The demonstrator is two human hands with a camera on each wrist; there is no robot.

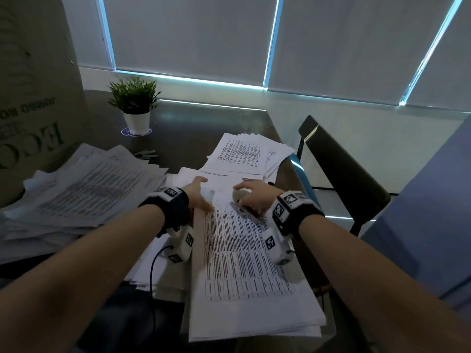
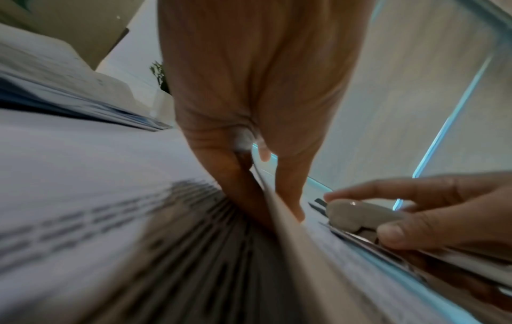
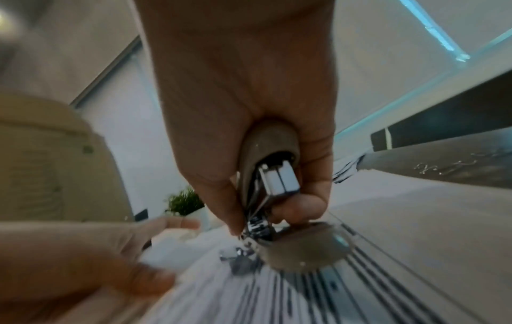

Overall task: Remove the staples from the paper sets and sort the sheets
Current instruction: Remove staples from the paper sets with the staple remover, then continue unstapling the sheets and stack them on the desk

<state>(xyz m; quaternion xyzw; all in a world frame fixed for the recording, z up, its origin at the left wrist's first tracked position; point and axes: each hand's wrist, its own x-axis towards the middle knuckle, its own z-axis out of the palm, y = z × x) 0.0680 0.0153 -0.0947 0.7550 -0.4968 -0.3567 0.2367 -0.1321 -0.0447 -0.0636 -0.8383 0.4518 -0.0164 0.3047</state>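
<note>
Three paper piles on worktop (image 1: pixel 193 128): messy one at left (image 1: pixel 84 189), fanned one at far centre-right (image 1: pixel 244 154), big stack at front (image 1: pixel 244 263) w/ printed table on top sheet. One staple remover (image 1: pixel 244 202), one plant in white pot (image 1: pixel 135 108), one cardboard box (image 1: pixel 33 80) at far left, one dark chair (image 1: pixel 341 171) at right. Some small dark items on worktop behind left pile, too blurred to name.

Left hand (image 1: pixel 200 193) on top-left corner of front stack; thumb (image 2: pixel 291 193) lying on top sheet, other fingers tucked under a lifted sheet edge (image 2: pixel 282 210), so pinching that corner. Corner curled up white betw. thumb and fingers in right wrist view (image 3: pixel 169 247).

Right hand (image 1: pixel 252 197) just beside left, wrapped round staple remover (image 3: pixel 268 166), thumb one side, fingers (image 3: pixel 302 208) other side, squeezing it. Metal tip (image 3: pixel 246 247) down on top sheet near its top edge, touching paper, just beside left thumb. Staple itself not discernible.
</note>
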